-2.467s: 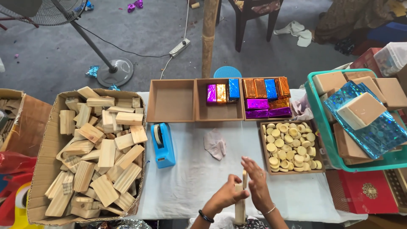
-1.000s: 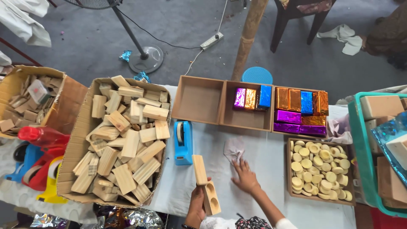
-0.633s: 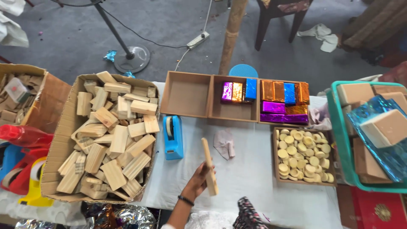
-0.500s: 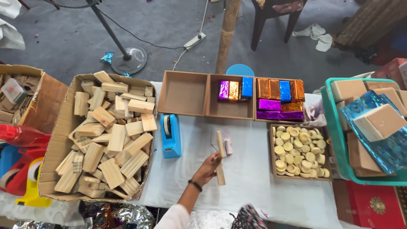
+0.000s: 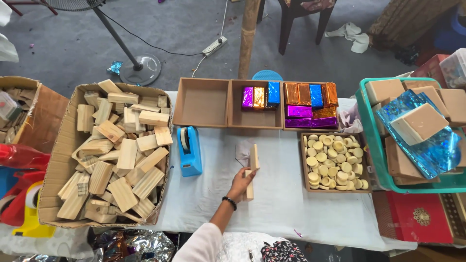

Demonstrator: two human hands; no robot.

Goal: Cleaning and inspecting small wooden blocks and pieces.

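Centrally, white-clothed table (image 5: 291, 213) on grey floor (image 5: 170, 29); left hand (image 5: 241, 183) grip pinching wooden block (image 5: 252, 171); right hand unseen.

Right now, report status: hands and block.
Left hand shut on wooden block, block on edge over white table cloth. Right hand out of view. Crumpled cloth just behind block.

The left hand (image 5: 241, 182) holds a long wooden block (image 5: 251, 171) on edge over the white-clothed counter (image 5: 286, 208), beside a blue tape dispenser (image 5: 188, 151).

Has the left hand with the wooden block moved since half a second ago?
Yes. The left hand and wooden block sit a bit farther from the blue tape dispenser, toward the tray of discs.
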